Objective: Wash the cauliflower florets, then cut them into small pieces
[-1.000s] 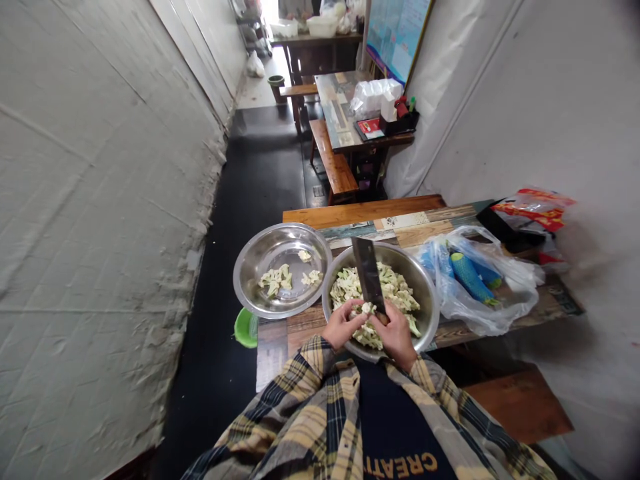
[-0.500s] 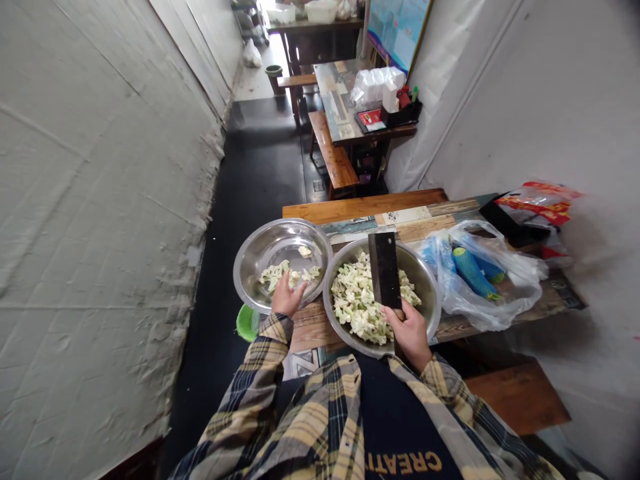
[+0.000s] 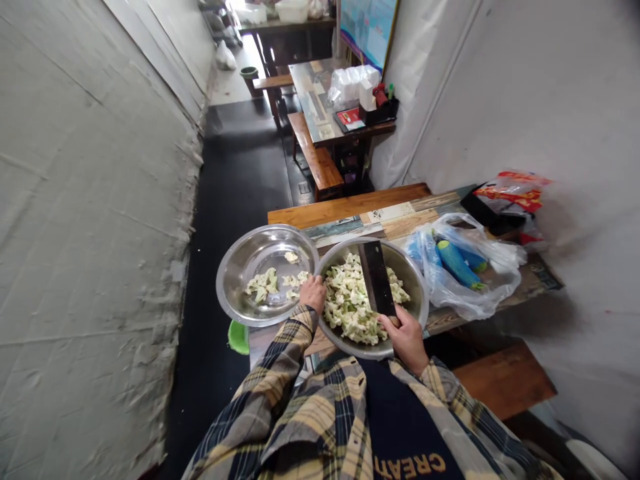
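Observation:
My right hand [image 3: 409, 339] is wrapped round the handle of a cleaver [image 3: 379, 279], whose dark, broad blade slants over the right metal bowl [image 3: 424, 293]. Chopped cauliflower [image 3: 350, 300] fills much of that bowl. At the place where the bowl meets the left metal basin [image 3: 231, 257], my left hand [image 3: 313, 293] has its fingers curled together near both rims; whatever they hold, if anything, is hidden. A few larger cauliflower pieces [image 3: 263, 285] lie in the basin, along with a small pale one [image 3: 291, 257].
A clear plastic bag [image 3: 493, 293] with blue-netted green vegetables [image 3: 457, 263] lies right of the bowls on the patterned table [image 3: 335, 230]. A green container [image 3: 239, 338] shows below the basin. Beyond stand a bench [image 3: 320, 157] and another table [image 3: 305, 87]. A wall runs along the left.
My left hand has moved right, from over the cauliflower in the basin to the rims between basin and bowl, and its fingers have closed. The cleaver has tilted slightly. The camera view has shifted.

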